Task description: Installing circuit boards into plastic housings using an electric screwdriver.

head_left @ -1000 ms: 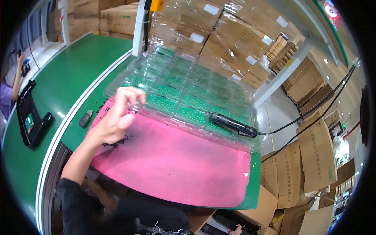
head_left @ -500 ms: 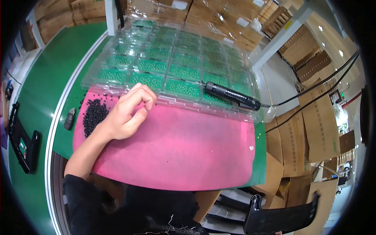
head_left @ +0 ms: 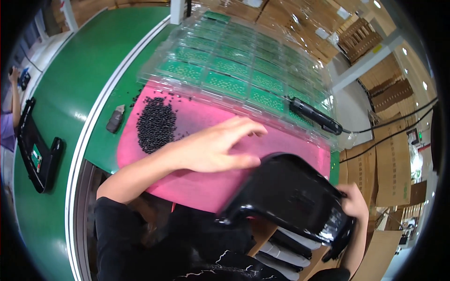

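Low and right of centre, a glossy black shell (head_left: 293,199) sits tilted above the near edge of a pink mat (head_left: 206,140), over the person's lap. Right hand (head_left: 354,206) grips its far right end, fingers curled around the edge. Left hand (head_left: 213,147) hovers over the mat just beside the shell's upper left rim, fingers spread and loosely bent, holding nothing; whether the thumb touches the shell cannot be told. Under the shell, a stack of further black parts (head_left: 286,248) with pale strips shows. On the mat's left part lies a heap of small black pellets (head_left: 157,124), a few strays scattered about it. Beyond the mat, clear blister trays (head_left: 243,56) hold rows of green circuit boards (head_left: 227,84). A black pen-like tool (head_left: 315,115) with a cable rests on the trays' right end. Left of the mat, on the green bench (head_left: 70,84), lies a small grey piece (head_left: 115,119). Farther left a black tray (head_left: 35,145) lies on the belt, another person's arm (head_left: 16,100) at the edge. Cardboard boxes (head_left: 389,164) stand right.
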Available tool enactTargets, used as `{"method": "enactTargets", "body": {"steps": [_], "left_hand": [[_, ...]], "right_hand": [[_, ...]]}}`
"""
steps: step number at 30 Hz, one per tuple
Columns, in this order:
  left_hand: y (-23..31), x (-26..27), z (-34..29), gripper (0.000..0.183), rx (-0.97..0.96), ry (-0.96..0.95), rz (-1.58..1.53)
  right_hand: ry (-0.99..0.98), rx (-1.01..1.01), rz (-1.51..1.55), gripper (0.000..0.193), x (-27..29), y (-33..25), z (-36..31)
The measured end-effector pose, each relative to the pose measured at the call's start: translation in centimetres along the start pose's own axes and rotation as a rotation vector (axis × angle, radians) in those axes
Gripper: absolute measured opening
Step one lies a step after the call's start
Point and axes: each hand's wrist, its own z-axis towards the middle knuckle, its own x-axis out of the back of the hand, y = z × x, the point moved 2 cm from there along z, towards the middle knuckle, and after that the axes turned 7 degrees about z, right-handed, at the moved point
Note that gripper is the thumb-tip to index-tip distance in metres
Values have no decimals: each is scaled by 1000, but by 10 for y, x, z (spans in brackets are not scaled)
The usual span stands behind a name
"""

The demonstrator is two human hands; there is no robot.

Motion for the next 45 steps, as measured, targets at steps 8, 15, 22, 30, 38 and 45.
{"method": "enactTargets", "body": {"steps": [8, 15, 22, 30, 38, 45], "left_hand": [[-33, -1, -13, 45, 196, 107, 371], [-33, 4, -17, 36, 87, 205, 639], [-40, -2, -15, 30, 72, 204, 578], [-40, 10, -12, 28, 85, 141, 575], [-37, 11, -12, 39, 111, 21, 687], [-27, 25, -13, 99, 245, 517, 438]], "right_hand": [[-95, 421, -95, 13, -31, -159, 190], [363, 829, -351, 32, -68, -246, 386], [511, 488, -439, 47, -94, -286, 522], [493, 394, -503, 61, -98, -306, 560], [749, 1112, -344, 56, -76, -287, 442], [92, 932, 572, 72, -65, -230, 220]]}}
